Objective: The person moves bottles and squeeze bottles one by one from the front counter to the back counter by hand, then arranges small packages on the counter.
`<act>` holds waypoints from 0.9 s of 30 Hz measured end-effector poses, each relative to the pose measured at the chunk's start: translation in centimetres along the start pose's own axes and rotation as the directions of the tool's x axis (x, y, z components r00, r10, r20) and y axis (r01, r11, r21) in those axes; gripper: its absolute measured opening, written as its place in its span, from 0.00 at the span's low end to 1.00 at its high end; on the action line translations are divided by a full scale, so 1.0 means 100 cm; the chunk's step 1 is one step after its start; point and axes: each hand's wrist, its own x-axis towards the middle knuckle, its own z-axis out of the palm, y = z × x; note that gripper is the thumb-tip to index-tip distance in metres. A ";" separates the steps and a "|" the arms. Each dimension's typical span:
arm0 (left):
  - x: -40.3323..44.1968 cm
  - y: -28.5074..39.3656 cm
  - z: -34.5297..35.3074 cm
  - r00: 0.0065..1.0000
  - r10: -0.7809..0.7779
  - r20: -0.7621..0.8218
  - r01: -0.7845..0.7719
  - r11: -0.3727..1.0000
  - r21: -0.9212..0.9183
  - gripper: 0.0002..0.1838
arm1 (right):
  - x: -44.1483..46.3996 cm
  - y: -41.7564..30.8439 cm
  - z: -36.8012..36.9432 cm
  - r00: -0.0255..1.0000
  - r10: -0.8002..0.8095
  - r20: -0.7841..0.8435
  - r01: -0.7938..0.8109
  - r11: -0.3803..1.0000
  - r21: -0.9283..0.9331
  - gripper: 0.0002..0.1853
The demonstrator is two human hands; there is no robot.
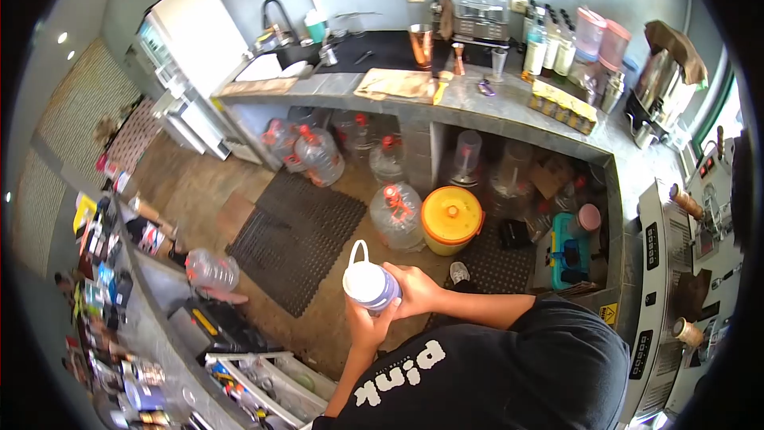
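Observation:
A purple bottle with a white lid (365,282) and a raised white loop handle is held over the floor, in front of the black shirt. My left hand (368,326) closes round its lower left side. From the right, my right hand (415,290) wraps the other side, its fingers partly hidden by the bottle. Both hands touch the bottle, which is tilted. Beyond them, a yellow round container (452,216) and a large clear water bottle (396,219) stand on the floor.
A long counter (318,93) bears a blender (481,0), syrup bottles and a copper shaker. Black rubber mats (298,235) lie on the floor. An espresso machine (660,295) is at right; a cluttered counter and an open drawer (270,386) are at left.

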 end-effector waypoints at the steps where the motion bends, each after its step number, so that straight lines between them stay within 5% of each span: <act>1: 0.015 -0.004 0.013 1.000 0.008 0.027 -0.008 1.000 -0.009 0.41 | 0.004 0.010 -0.014 1.000 0.011 -0.025 -0.012 1.000 -0.009 0.36; 11: 0.165 -0.028 0.181 0.978 0.072 0.197 -0.045 0.989 -0.140 0.42 | 0.032 0.120 -0.180 0.959 0.194 -0.205 -0.223 0.965 -0.134 0.39; 16: 0.240 -0.030 0.252 0.939 0.213 0.271 -0.186 0.975 -0.123 0.41 | 0.056 0.158 -0.258 0.928 0.232 -0.292 -0.281 0.950 -0.137 0.38; 19: 0.258 -0.037 0.280 0.943 0.121 0.310 -0.061 0.978 -0.198 0.41 | 0.064 0.173 -0.288 0.925 0.233 -0.301 -0.288 0.945 -0.153 0.37; 27: 0.296 -0.029 0.323 0.863 0.188 0.470 -0.073 0.965 -0.252 0.42 | 0.056 0.190 -0.323 0.866 0.216 -0.452 -0.318 0.934 -0.165 0.36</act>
